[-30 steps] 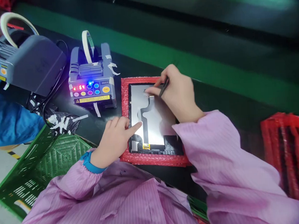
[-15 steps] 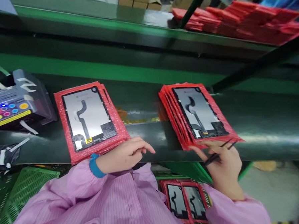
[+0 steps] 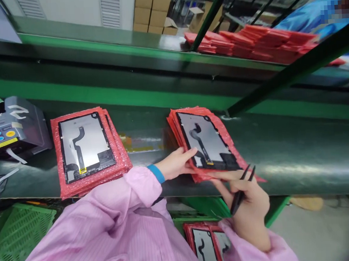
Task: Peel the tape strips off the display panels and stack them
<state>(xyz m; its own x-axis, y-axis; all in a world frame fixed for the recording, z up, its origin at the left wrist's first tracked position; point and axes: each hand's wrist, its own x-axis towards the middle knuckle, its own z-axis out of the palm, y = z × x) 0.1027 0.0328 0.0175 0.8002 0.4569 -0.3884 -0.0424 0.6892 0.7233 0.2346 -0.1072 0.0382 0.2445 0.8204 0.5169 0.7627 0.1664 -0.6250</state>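
Observation:
A stack of screen panels in red bubble wrap [image 3: 206, 142] lies on the dark green belt in front of me. My left hand [image 3: 177, 163] rests on the stack's near left edge, fingers stretched over the top panel. My right hand [image 3: 249, 208] holds black tweezers [image 3: 241, 191] and its fingers touch the stack's near edge from below. A second panel on red bubble wrap [image 3: 84, 149] lies further left, untouched.
A tape dispenser machine [image 3: 10, 127] stands at the far left. A green crate [image 3: 18, 232] sits below the belt on the left. More red-wrapped panels [image 3: 206, 241] lie under the belt edge. Red stacks [image 3: 257, 42] fill the far shelf. A diagonal green bar [image 3: 288, 72] crosses on the right.
My view swung right from the first panel. My left hand moved from the belt edge onto the right stack; my right hand with the tweezers stays at its near edge.

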